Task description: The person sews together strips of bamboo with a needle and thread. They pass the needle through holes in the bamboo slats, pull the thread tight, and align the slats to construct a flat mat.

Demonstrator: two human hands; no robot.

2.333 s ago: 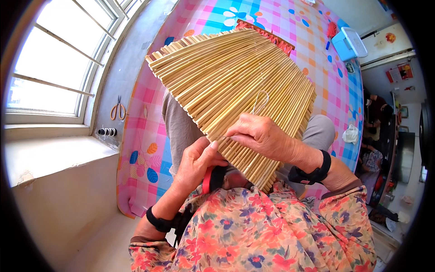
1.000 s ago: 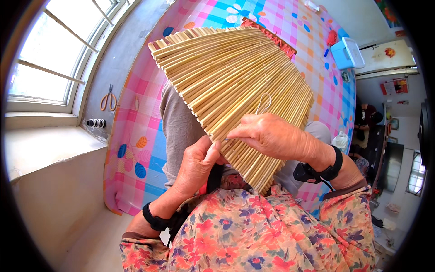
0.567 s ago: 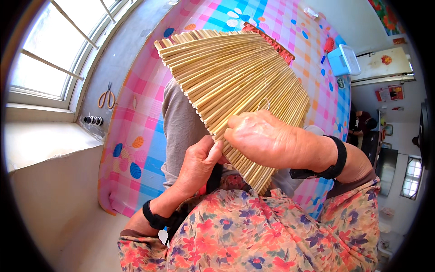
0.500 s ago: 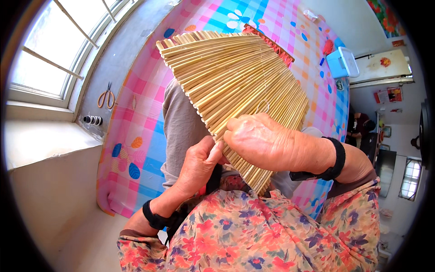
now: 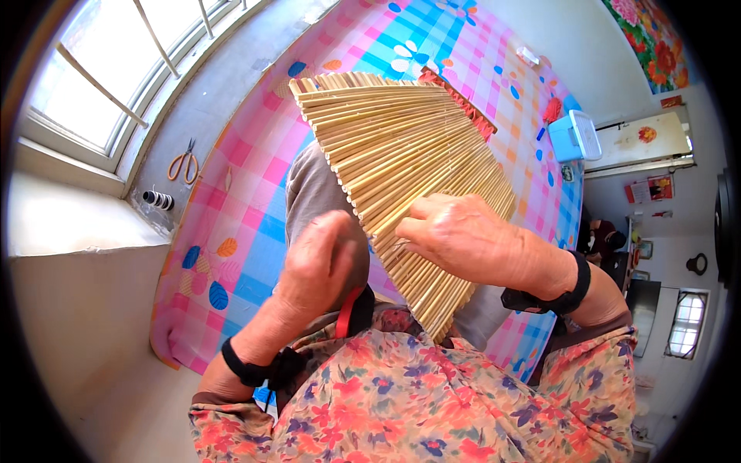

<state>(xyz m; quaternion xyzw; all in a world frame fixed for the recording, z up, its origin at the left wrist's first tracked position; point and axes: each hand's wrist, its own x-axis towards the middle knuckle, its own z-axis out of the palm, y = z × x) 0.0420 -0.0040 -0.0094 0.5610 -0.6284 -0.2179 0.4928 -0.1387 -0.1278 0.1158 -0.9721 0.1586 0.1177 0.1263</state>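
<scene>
A fan-shaped mat of pale cane sticks lies over my lap, its narrow end toward my body. My right hand rests on its lower part, fingers bent and pinched on something I cannot make out. My left hand, blurred by motion and with curled fingers, is in the air just left of the mat's edge, apart from it. My grey-trousered leg shows behind that hand.
Orange-handled scissors and a spool lie on the sill left of me, by a barred window. The checked plastic sheet holds a blue lidded box. Another person is at far right.
My left hand has let go of the mat's edge and moved up and left. The mat sits slightly lower in view; my right hand stays on it, turned slightly.
</scene>
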